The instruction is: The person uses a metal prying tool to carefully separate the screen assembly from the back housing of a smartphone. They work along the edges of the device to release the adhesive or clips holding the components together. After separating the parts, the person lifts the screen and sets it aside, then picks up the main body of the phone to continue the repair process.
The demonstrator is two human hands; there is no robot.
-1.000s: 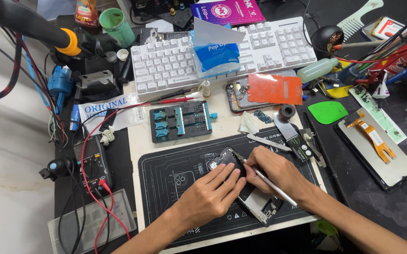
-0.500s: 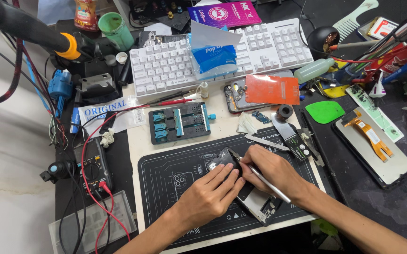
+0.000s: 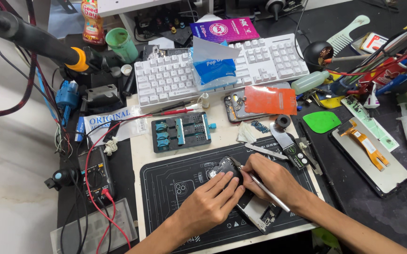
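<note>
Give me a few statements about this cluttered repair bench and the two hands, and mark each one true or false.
1. The right hand holds a slim metal tool. True.
2. The left hand rests on the white keyboard. False: it presses on the opened phone on the dark work mat.
3. A blue tissue pack sits on the keyboard. True.
4. The green cup stands on the work mat. False: it stands at the back left, beyond the keyboard.
5. A multimeter with red leads lies left of the mat. True.
</note>
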